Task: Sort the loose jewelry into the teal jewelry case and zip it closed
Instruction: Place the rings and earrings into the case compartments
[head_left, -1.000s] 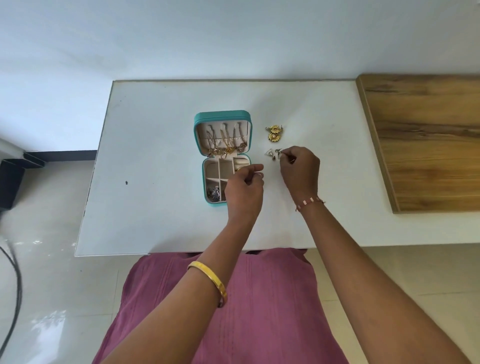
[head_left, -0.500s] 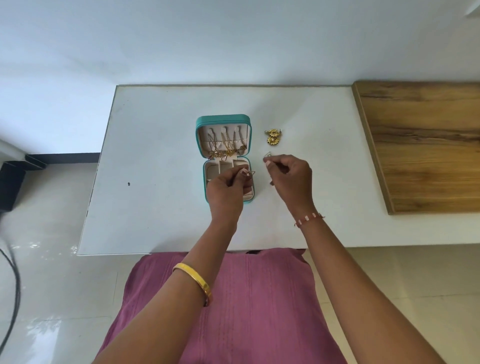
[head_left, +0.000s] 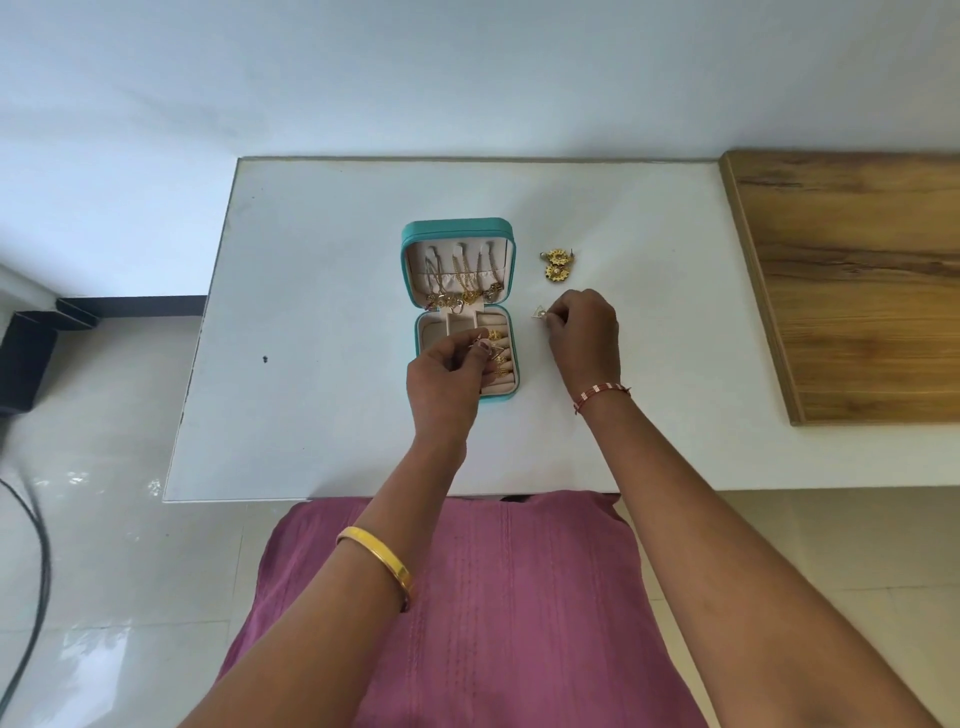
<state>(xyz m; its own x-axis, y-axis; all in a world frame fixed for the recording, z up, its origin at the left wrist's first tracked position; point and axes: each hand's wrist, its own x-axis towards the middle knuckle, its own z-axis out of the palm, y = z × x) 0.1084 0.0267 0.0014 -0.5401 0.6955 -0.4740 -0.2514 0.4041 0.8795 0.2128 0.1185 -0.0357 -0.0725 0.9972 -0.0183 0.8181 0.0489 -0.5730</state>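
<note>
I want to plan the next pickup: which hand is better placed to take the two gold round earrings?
Probably the right hand: it is just below the gold round earrings, while the left hand is over the teal case.

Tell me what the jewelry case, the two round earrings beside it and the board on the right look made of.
Jewelry case: likely teal faux leather, smooth matte shell, pale fabric-like lining. Round earrings: gold-toned metal, shiny, toothed edges; whether plated is unclear. Board: wood or wood-look laminate, visible brown grain.

My left hand (head_left: 447, 384) covers the near-left compartments of the teal jewelry case (head_left: 457, 231); the piece it pinches over the case is too small to identify.
</note>
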